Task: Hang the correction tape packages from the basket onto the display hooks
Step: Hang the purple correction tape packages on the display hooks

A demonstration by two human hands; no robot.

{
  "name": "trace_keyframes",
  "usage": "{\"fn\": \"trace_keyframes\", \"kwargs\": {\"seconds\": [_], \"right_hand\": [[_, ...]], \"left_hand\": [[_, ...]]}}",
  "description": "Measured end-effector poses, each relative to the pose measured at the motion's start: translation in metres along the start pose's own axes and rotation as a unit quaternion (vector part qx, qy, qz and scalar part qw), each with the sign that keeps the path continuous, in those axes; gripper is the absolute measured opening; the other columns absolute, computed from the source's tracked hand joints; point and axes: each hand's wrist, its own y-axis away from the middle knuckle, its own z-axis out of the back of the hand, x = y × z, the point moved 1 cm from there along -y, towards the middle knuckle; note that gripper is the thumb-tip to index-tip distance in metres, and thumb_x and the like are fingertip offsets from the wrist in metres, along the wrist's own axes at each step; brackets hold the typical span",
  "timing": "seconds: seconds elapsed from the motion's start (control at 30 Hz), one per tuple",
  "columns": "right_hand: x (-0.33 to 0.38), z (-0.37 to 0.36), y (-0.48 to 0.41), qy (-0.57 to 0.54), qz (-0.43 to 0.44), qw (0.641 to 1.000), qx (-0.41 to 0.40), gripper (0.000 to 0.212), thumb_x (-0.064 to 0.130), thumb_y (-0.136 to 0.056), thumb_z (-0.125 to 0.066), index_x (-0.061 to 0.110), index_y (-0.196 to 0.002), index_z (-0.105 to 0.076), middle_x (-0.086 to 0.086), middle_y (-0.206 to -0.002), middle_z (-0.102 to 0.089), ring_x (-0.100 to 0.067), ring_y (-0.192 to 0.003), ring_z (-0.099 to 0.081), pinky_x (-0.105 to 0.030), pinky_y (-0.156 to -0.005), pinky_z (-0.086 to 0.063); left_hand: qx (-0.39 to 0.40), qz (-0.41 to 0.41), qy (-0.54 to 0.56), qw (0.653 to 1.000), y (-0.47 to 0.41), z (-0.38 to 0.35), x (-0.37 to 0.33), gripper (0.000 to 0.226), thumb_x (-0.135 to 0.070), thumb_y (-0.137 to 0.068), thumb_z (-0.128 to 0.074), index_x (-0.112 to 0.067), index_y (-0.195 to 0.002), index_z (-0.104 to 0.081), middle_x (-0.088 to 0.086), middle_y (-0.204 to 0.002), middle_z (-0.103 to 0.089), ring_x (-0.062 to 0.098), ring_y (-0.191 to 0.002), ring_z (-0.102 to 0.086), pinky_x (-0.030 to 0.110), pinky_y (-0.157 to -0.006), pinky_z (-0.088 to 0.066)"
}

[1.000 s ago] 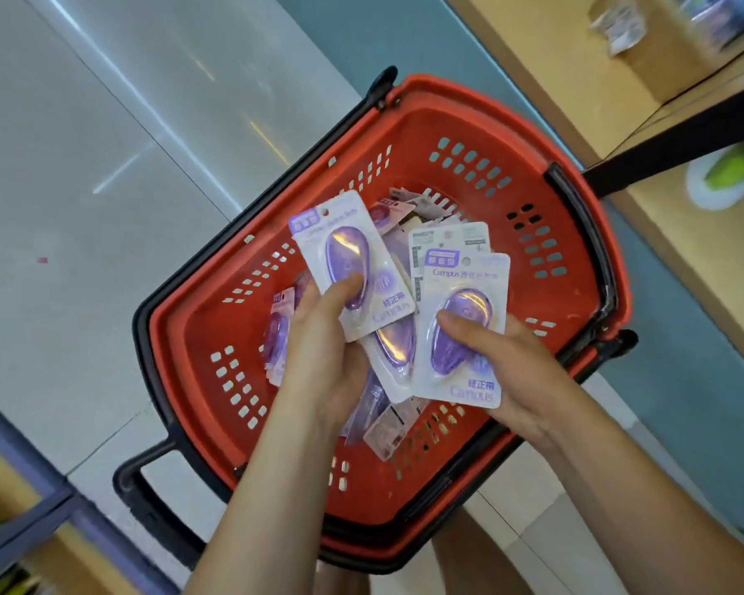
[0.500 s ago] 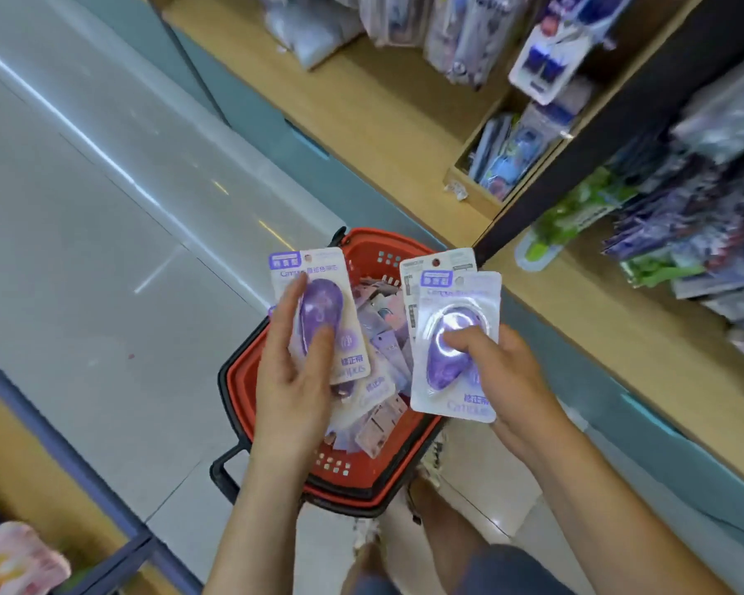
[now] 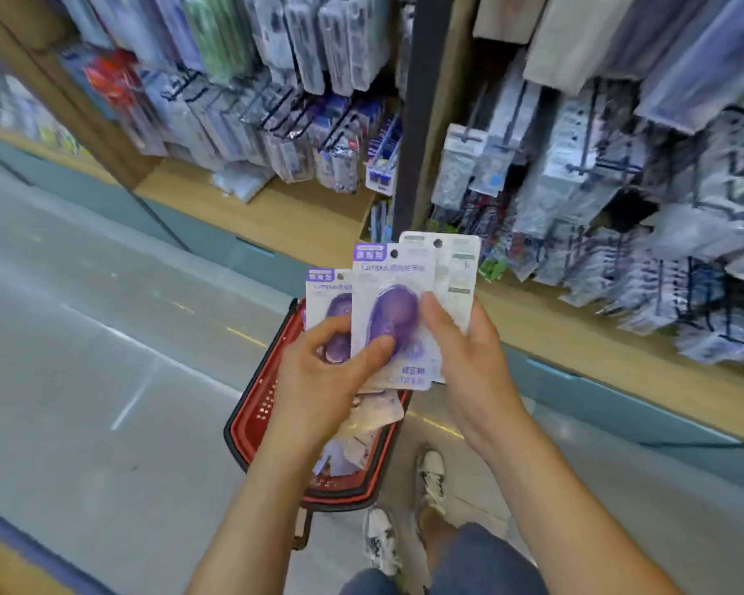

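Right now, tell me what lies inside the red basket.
Loose correction tape packages lie jumbled in the red basket. The left hand and the held packages cover most of its inside, so no count is possible.

Ahead, the way is closely crowded by hanging packets [image 3: 576,173], and they are divided by a dark upright post [image 3: 422,100]. Open room is left above the wooden ledge [image 3: 301,216] and over the grey floor [image 3: 82,358] at the left. The space directly in front is taken by the held correction tape packages [image 3: 400,272], and below them the red basket [image 3: 250,423] is set.
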Motion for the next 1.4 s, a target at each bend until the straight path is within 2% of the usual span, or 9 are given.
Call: {"fn": "trace_keyframes", "kwargs": {"seconds": [0.23,0.53,0.63,0.73,0.87,1.0,1.1,1.2,1.4], "right_hand": [[0.074,0.057,0.052,-0.124,-0.016,0.992,-0.015,0.04,0.04,-0.104,-0.036,0.022,-0.126,-0.064,-0.002,-0.114,-0.074,-0.021,-0.104,-0.07,-0.038,-0.085,-0.057],[0.125,0.188,0.105,-0.122,0.089,0.988,-0.029,0.068,0.012,-0.073,-0.073,0.011,-0.138,-0.051,-0.002,-0.096,-0.072,-0.012,-0.078,-0.069,-0.029,-0.07,-0.055],[0.135,0.255,0.132,-0.156,0.098,0.983,-0.011,0.069,0.008,-0.064,-0.072,0.007,-0.13,-0.05,0.002,-0.081,-0.074,-0.009,-0.066,-0.068,-0.024,-0.06,-0.055],[0.138,0.321,0.156,-0.163,0.101,0.981,-0.029,0.069,0.012,-0.056,-0.079,0.007,-0.12,-0.055,-0.006,-0.091,-0.074,-0.017,-0.075,-0.071,-0.031,-0.067,-0.058],[0.14,0.406,0.183,-0.15,0.107,0.978,-0.094,0.071,0.003,-0.05,-0.087,0.014,-0.112,-0.055,-0.008,-0.094,-0.073,-0.021,-0.078,-0.07,-0.036,-0.071,-0.059],[0.145,0.464,0.197,-0.139,0.094,0.98,-0.108,0.076,0.017,-0.059,-0.082,0.015,-0.128,-0.052,-0.009,-0.107,-0.072,-0.024,-0.089,-0.069,-0.038,-0.075,-0.058],[0.153,0.493,0.194,-0.135,0.097,0.98,-0.106,0.066,0.02,-0.071,-0.074,0.019,-0.133,-0.053,-0.009,-0.118,-0.069,-0.024,-0.099,-0.066,-0.038,-0.083,-0.057],[0.163,0.522,0.184,-0.143,0.109,0.974,-0.136,0.052,0.019,-0.073,-0.074,0.022,-0.122,-0.058,-0.01,-0.115,-0.069,-0.026,-0.097,-0.066,-0.041,-0.084,-0.054],[0.202,0.572,0.165,-0.094,0.156,0.952,-0.244,0.059,0.017,-0.068,-0.079,0.022,-0.122,-0.055,-0.008,-0.114,-0.068,-0.021,-0.095,-0.067,-0.035,-0.079,-0.056]], "left_hand": [[0.017,-0.068,0.0,0.998,0.031,-0.053,-0.059,0.011,-0.014,-0.079,-0.081,-0.021,-0.082,-0.072,-0.003,-0.078,-0.072,0.012,-0.069,-0.063,0.035,-0.064,-0.055],[0.17,-0.136,0.016,0.976,0.096,-0.195,-0.087,0.013,-0.039,-0.087,-0.065,-0.028,-0.092,-0.069,0.0,-0.09,-0.071,0.02,-0.081,-0.064,0.041,-0.072,-0.054],[0.24,-0.146,-0.011,0.96,0.129,-0.248,-0.076,0.033,-0.036,-0.1,-0.052,-0.007,-0.105,-0.065,0.01,-0.097,-0.068,0.015,-0.086,-0.059,0.037,-0.079,-0.053],[0.283,-0.131,-0.025,0.95,0.168,-0.307,-0.072,0.027,-0.025,-0.105,-0.043,-0.007,-0.102,-0.064,0.002,-0.085,-0.065,0.007,-0.071,-0.055,0.014,-0.059,-0.048],[0.37,-0.146,-0.093,0.913,0.19,-0.379,-0.059,0.027,-0.036,-0.099,-0.049,-0.015,-0.089,-0.062,0.012,-0.076,-0.065,0.013,-0.058,-0.052,0.028,-0.053,-0.047],[0.431,-0.142,-0.134,0.881,0.201,-0.435,-0.054,0.018,-0.028,-0.098,-0.056,-0.028,-0.081,-0.062,-0.011,-0.067,-0.06,0.013,-0.054,-0.047,0.022,-0.049,-0.041],[0.458,-0.122,-0.135,0.87,0.202,-0.471,-0.051,0.014,-0.034,-0.092,-0.06,-0.021,-0.085,-0.063,0.002,-0.069,-0.056,0.017,-0.051,-0.045,0.025,-0.047,-0.04],[0.482,-0.16,-0.177,0.843,0.191,-0.505,-0.051,0.032,-0.043,-0.094,-0.054,-0.014,-0.097,-0.065,0.008,-0.076,-0.061,0.018,-0.059,-0.051,0.029,-0.056,-0.043],[0.446,-0.245,-0.207,0.835,0.163,-0.557,-0.069,0.027,-0.029,-0.098,-0.047,-0.036,-0.115,-0.066,-0.008,-0.107,-0.07,0.007,-0.101,-0.063,0.029,-0.089,-0.051]]}}
